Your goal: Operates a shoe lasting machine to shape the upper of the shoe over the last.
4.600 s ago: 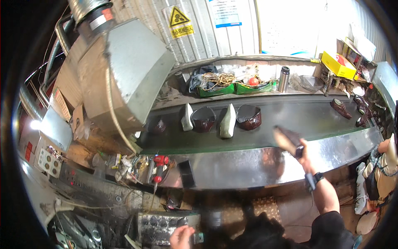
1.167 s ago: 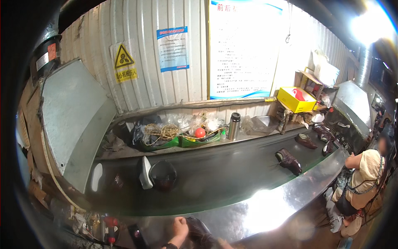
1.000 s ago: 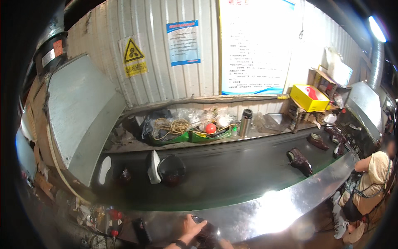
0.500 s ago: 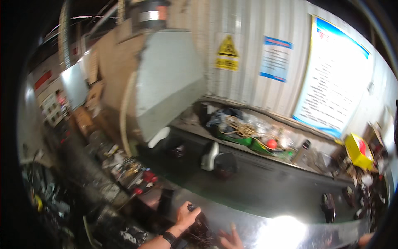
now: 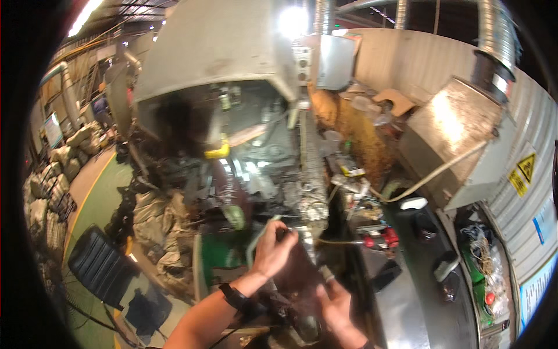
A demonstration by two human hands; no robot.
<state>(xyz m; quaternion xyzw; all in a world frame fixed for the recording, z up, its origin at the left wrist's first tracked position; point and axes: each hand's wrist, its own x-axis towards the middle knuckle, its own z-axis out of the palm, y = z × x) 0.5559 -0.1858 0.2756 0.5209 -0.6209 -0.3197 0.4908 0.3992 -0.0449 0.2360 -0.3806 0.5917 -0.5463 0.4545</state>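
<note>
Below the centre, my left hand (image 5: 273, 251), with a black band on its wrist, is closed round the dark top end of a dark brown piece (image 5: 297, 273). The piece is glossy and looks like a boot or shoe upper; motion blur hides its exact kind. My right hand (image 5: 339, 307) is at its lower right side, thumb and fingers apart. Whether the right fingers touch it is unclear. Beyond my hands lies a cluttered workbench (image 5: 273, 200), under a large pale hood (image 5: 215, 41).
At right, a dark conveyor belt (image 5: 421, 256) carries a white sole-shaped piece (image 5: 413, 203) and several dark shoes. A green tray (image 5: 479, 291) of cords and scraps lies along the wall. A black chair (image 5: 104, 264) and tan sacks (image 5: 160, 227) are at left.
My view has swung left from the belt and wall to the hooded bench. My left hand still holds the dark piece; my right hand has come up beside it.
</note>
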